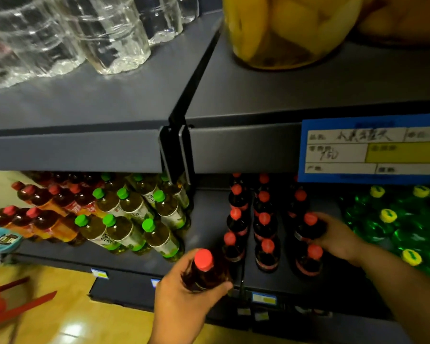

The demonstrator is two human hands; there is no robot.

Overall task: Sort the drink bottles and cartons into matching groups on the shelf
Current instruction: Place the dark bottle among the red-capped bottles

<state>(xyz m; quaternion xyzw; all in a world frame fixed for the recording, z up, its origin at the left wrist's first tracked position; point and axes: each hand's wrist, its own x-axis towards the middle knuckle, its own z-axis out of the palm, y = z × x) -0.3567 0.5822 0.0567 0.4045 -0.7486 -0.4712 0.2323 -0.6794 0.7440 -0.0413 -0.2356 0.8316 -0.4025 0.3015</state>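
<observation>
My left hand (181,291) grips a dark red-capped bottle (204,269) just in front of the lower shelf's edge (124,288). My right hand (338,235) holds another red-capped dark bottle (309,227) standing in the right-hand column of the cola rows (263,219). Left of the divider stand green-capped tea bottles (134,219), and further left red-capped amber tea bottles (50,207). Green bottles with yellow caps (395,224) fill the far right.
The upper shelf (308,83) carries clear water bottles (85,38) and jars of yellow fruit (291,31). A blue price tag (370,150) hangs on its front edge. A red object (8,309) sits over the yellow floor at lower left.
</observation>
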